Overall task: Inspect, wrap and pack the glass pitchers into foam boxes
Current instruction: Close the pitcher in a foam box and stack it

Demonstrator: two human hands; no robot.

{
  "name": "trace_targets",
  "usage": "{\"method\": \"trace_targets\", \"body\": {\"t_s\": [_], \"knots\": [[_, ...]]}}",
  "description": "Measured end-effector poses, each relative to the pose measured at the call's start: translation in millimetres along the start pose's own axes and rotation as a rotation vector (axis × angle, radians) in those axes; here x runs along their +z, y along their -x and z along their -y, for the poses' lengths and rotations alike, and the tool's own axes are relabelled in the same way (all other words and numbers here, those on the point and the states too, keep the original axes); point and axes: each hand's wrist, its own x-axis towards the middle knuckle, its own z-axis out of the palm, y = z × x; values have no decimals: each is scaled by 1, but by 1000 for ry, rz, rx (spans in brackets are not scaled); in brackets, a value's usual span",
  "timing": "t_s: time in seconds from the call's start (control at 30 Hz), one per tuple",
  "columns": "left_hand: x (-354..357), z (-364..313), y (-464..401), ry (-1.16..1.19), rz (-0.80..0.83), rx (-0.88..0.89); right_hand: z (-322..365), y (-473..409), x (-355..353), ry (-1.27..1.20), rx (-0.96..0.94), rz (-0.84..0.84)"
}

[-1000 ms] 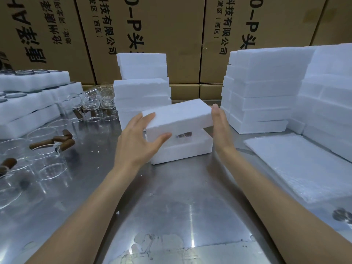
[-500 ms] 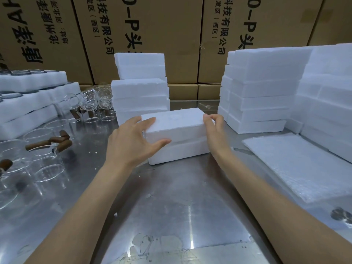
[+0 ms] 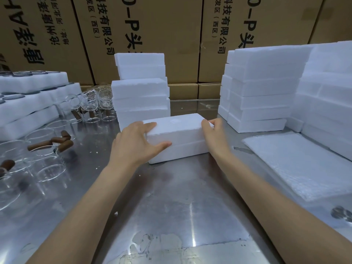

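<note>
A white foam box (image 3: pixel 178 138) lies in the middle of the steel table (image 3: pixel 171 202), its lid (image 3: pixel 177 126) seated flush on the lower half. My left hand (image 3: pixel 133 143) grips the lid's left end, fingers on top and thumb across the front face. At the right end my right hand (image 3: pixel 215 134) holds the box with fingers curled over the top edge. What is inside the box is hidden. Clear glass pitchers with brown wooden handles (image 3: pixel 47 147) stand at the left of the table.
Just behind the box rises a stack of foam boxes (image 3: pixel 141 92); taller foam stacks (image 3: pixel 261 88) stand at the right. White wrap sheets (image 3: pixel 297 164) lie at right front. Foam trays (image 3: pixel 28 96) sit far left, more glassware (image 3: pixel 95 103) beside them. Cardboard cartons (image 3: pixel 152 25) wall the back.
The lid, held tilted above the lower half a second ago, has come down and now sits closed on it. Both hands followed it down.
</note>
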Motion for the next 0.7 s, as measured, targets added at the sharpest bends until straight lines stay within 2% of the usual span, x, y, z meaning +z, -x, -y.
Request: {"method": "trace_targets", "body": {"t_s": [0.1, 0.2, 0.3, 0.4, 0.47, 0.57, 0.7], "knots": [[5, -2, 3, 96, -3, -37, 1, -1, 1, -20, 17, 2], [10, -3, 5, 335, -26, -128, -1, -1, 2, -44, 27, -9], [15, -2, 1, 588, -47, -293, 0, 0, 5, -88, 22, -5], [21, -4, -5, 854, 14, -465, 3, 3, 9, -103, 2, -14], [26, -6, -5, 863, 46, -434, 7, 5, 10, -96, -26, -29], [30, -8, -3, 744, 50, -377, 11, 6, 10, -46, -69, -47], [32, -4, -7, 690, 43, -383, 14, 5, 13, 130, -98, -101]]}}
